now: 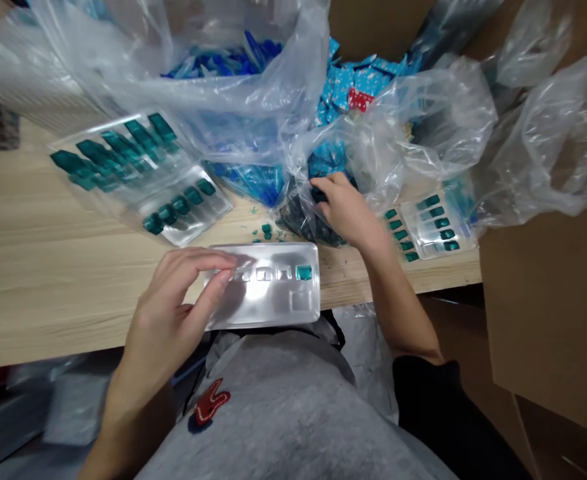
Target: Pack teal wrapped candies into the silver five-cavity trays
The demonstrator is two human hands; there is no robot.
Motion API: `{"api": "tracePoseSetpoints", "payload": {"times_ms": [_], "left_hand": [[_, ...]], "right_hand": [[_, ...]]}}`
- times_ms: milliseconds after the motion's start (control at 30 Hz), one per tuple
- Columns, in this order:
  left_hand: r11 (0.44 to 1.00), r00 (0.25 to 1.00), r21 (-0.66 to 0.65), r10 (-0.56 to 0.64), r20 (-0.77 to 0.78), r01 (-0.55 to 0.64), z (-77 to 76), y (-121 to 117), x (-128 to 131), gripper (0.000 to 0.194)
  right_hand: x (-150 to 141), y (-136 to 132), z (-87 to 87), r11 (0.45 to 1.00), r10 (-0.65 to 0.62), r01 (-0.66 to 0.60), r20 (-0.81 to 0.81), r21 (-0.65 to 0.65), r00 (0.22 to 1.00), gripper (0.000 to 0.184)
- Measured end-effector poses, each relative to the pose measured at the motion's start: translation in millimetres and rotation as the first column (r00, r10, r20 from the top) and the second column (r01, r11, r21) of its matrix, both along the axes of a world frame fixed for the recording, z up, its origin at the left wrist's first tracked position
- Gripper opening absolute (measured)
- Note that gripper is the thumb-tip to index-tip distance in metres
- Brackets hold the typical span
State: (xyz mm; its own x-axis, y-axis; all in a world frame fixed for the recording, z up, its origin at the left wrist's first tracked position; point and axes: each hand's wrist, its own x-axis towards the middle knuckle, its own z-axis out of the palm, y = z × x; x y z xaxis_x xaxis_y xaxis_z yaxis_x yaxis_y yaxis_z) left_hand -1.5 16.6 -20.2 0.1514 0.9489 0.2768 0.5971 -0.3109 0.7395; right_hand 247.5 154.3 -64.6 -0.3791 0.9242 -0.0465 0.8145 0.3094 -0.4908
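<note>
The right hand (346, 208) reaches into the mouth of a small plastic bag (298, 219) of dark pieces, its fingers curled; whether they are clamped on anything I cannot tell. The left hand (170, 293) bends over the left end of a clear tray (268, 308), thumb and fingertips close to each other; whether they meet or pinch something is unclear.

The tray lies at the table's (48, 267) front edge, its near right corner seemingly at or slightly past that edge, with one green piece (304, 273) in a slot at the right end. A push down on that near side could tip it off, since little table seems to support it there. The piece might then slide out.

The bag's loose film sits around the right wrist, so a quick pull could drag it and spill pieces toward the front edge. Small green scraps (266, 230) just beyond the tray's far edge could get swept in among good pieces. A wide elbow swing could catch the filled tray (426, 248) near the table's front right corner and knock it down.
</note>
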Motion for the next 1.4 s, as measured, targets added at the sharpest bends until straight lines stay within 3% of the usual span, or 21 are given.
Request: {"api": "tracePoseSetpoints", "payload": {"times_ms": [100,233,367,467,533,600,767,867,1067,1167,1267,1400], "left_hand": [[1.000,0.999,0.001,-0.012,-0.034,0.012,-1.7,-1,0,0.010],[0.999,0.999,-0.040,-0.010,-0.050,0.008,-3.2,-2,1,0.009],[0.999,0.996,-0.042,-0.023,-0.086,0.020,0.0,-1,2,0.010],[1.000,0.994,-0.027,-0.017,-0.107,0.014,2.2,1,0,0.009],[0.999,0.994,-0.037,-0.001,-0.113,-0.003,1.8,3,-1,0.009],[0.999,0.994,-0.050,0.012,-0.111,-0.018,0.5,4,-3,0.009],[0.997,0.997,-0.069,0.022,-0.076,-0.027,1.2,9,1,0.010],[0.997,0.999,-0.054,0.046,-0.001,-0.046,6.5,15,9,0.010],[0.999,0.969,0.037,0.013,0.248,-0.023,17.0,28,38,0.020],[0.997,0.957,0.076,-0.009,0.290,-0.013,14.4,36,47,0.017],[0.986,0.973,0.159,0.010,0.231,-0.048,9.7,46,53,0.019],[0.922,0.997,0.380,0.049,0.061,-0.069,9.2,61,63,0.015]], "right_hand": [[-10,32,-14.9,0.990,0.066,-0.055,0.085,-0.132,0.994,0.044],[-11,37,-25.4,0.996,0.051,-0.050,0.013,-0.068,0.999,0.032],[-1,29,-18.9,1.000,0.015,-0.016,-0.062,-0.018,0.998,0.022],[7,24,-8.3,0.993,-0.094,0.105,-0.191,0.050,0.977,0.022],[11,21,-2.7,0.977,-0.193,0.212,-0.377,0.010,0.906,0.015],[12,18,0.8,0.956,-0.290,0.266,-0.562,-0.126,0.775,0.008],[13,7,8.1,0.882,-0.469,0.200,-0.760,-0.426,0.449,0.012],[5,-10,20.8,0.874,-0.480,0.111,-0.806,-0.473,0.346,0.021],[-29,-60,54.5,0.900,-0.310,-0.163,-0.855,-0.405,0.415,0.015],[-42,-70,57.0,0.946,-0.223,-0.110,-0.859,-0.304,0.460,0.012],[-47,-68,50.2,0.990,-0.121,0.008,-0.837,-0.139,0.534,0.018],[-49,-57,41.5,0.984,-0.043,0.157,-0.753,0.081,0.657,0.022]]}}
